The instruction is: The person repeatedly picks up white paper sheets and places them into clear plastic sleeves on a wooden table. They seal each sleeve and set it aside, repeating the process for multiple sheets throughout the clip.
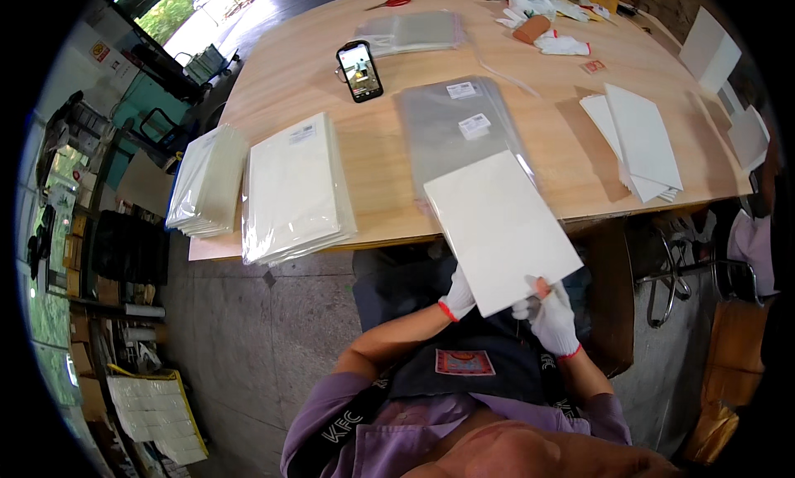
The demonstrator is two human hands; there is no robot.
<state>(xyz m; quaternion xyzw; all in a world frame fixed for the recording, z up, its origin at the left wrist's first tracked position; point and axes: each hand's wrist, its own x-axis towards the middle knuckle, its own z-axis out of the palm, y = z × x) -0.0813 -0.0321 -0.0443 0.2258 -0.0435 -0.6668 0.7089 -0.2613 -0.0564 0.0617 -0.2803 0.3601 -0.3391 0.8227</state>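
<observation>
Between my gloved hands is a blank white rectangular board (503, 231), tilted over the table's near edge. My right hand (553, 321), in a white glove with a red cuff, is closed on its lower right edge, and one bare fingertip shows on the face. At the lower left edge, my left hand (458, 296), gloved the same way, holds the board from the side, its fingers mostly hidden behind it. The board's far end overlaps a stack of clear plastic sleeves (439, 118) with white labels on them.
To the left stand two stacks of sleeved white boards (290, 180) (205, 180). Loose white boards (644, 139) lie at right on the wooden table (290, 72). Farther back are a phone (360, 71), more clear sleeves (414, 31), red-handled scissors (389, 2) and white gloves (563, 45).
</observation>
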